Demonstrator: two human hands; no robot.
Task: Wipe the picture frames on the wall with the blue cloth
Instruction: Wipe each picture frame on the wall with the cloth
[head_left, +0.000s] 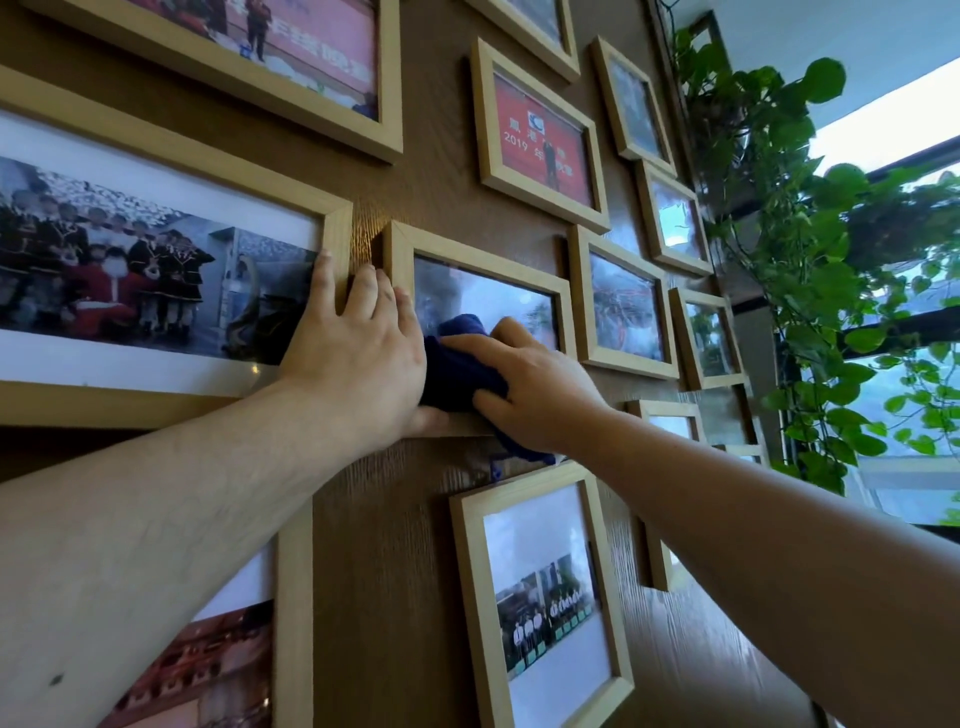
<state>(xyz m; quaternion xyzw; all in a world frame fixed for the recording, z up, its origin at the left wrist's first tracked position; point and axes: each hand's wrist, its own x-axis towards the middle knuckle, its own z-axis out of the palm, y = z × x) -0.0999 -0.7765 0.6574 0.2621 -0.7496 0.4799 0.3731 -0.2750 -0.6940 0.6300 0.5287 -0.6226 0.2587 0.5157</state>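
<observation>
While the left hand (358, 353) lies spread, the right hand (530, 389) presses the blue cloth (457, 364) on a frame (483, 260) on the brown wall (384, 571).

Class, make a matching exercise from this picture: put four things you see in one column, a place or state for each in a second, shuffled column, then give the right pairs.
Things
1. blue cloth
2. left hand
3. leafy plant
4. red photo frame

Places or states
A. far right, by the window
B. under the right hand
C. above the wiped frame
D. steadying that frame's left edge

Pairs: 1-B, 2-D, 3-A, 4-C
</observation>
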